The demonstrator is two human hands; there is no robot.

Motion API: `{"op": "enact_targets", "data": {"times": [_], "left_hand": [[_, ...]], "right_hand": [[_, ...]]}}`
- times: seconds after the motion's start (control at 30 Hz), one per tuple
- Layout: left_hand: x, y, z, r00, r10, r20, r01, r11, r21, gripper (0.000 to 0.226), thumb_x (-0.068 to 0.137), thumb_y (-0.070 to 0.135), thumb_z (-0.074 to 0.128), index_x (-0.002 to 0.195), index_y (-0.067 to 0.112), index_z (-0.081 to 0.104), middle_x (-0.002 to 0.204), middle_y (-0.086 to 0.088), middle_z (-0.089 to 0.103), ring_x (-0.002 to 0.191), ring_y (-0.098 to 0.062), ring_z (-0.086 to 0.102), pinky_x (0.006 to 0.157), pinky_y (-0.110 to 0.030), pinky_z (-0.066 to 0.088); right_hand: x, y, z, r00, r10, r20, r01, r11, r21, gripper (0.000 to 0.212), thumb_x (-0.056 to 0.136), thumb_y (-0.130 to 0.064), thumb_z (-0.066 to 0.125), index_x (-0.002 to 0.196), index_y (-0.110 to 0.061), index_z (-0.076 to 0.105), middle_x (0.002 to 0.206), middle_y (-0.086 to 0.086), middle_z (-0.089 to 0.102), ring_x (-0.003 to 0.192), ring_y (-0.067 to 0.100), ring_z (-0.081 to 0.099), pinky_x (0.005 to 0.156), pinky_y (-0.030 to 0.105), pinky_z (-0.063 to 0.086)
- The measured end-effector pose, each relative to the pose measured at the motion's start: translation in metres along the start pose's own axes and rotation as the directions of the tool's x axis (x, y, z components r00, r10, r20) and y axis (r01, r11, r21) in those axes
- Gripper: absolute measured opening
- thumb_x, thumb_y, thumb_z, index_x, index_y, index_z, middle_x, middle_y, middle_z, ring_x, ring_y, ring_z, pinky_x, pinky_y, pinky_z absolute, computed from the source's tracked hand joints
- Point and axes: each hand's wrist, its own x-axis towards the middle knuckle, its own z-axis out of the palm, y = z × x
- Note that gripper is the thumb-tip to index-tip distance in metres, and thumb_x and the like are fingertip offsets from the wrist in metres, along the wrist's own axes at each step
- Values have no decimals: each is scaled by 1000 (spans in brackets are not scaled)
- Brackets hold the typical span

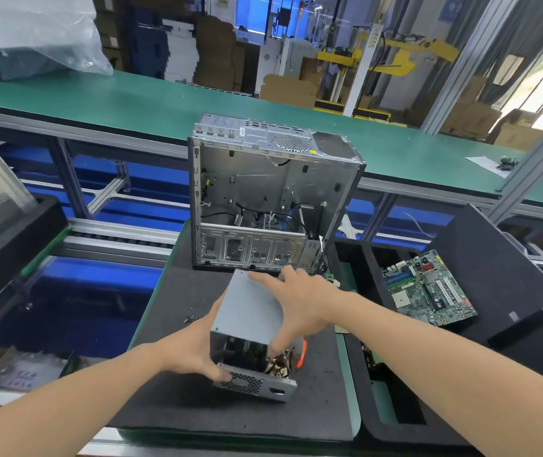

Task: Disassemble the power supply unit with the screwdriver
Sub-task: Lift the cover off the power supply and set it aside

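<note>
Head view over a dismantling bench: working on the power supply unit (250, 328), resting on the dark foam mat (171, 298) just in front of the gutted computer case (273, 192). Clasping the unit's left flank with the left hand (192, 347), thumb lying across the perforated fan panel (250, 384) at the near end. Spanning the grey cover (253, 301) with the right hand (299, 301), fingers splayed over the top, thumb hooking down the near right side. Apparently parting cover from base, with a dark gap and wound components showing at the near end. With what looks to be the orange-handled screwdriver (302, 352) lying on the mat just beside the unit, partly hidden below the heel of the right hand, and a few loose screws (191, 319) off to the left. For a clean job, probably: pinning the base flat with the left hand, lifting the cover straight and slowly, watching for wires snagging on its edges, keeping fingertips off the exposed parts. Sitting well apart to the right, in a black foam tray (362, 268): a bare motherboard (428, 288).
</note>
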Motion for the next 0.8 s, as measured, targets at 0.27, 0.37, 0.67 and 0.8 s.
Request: {"op": "enact_targets", "data": {"times": [0.27, 0.37, 0.67, 0.8], "left_hand": [[-2, 10, 6, 998, -59, -39, 60, 998, 32, 148, 54, 57, 100, 152, 67, -10, 152, 48, 32, 137, 23, 36, 110, -4, 35], [-6, 20, 9, 993, -108, -49, 106, 994, -34, 153, 54, 52, 102, 144, 75, -20, 155, 48, 23, 143, 11, 39, 105, -14, 49], [-13, 40, 32, 987, -150, -54, 126, 940, -317, 153, 61, 29, 104, 147, 76, -15, 169, 30, 1, 158, -23, 27, 103, -25, 54], [-11, 47, 38, 983, -180, -35, 156, 921, -357, 153, 64, 41, 102, 152, 65, -21, 171, 25, 4, 156, -17, 32, 106, -24, 52]], "right_hand": [[11, 37, -28, 998, 33, 50, -43, 976, 214, 130, 54, -77, 80, 154, -56, 0, 146, 9, 41, 132, 33, 42, 104, 55, 44], [14, 56, -29, 997, 34, 75, -59, 931, 361, 124, 57, -73, 82, 156, -52, 9, 156, 3, 37, 137, 27, 42, 110, 50, 41], [27, 91, -14, 997, 42, 65, -76, 683, 726, 107, 61, -72, 80, 153, -53, 28, 145, -9, 45, 132, 17, 46, 108, 41, 41], [36, 93, -7, 997, 20, 76, -74, 551, 831, 100, 63, -71, 77, 152, -48, 36, 148, -12, 45, 134, 15, 43, 101, 38, 39]]}}
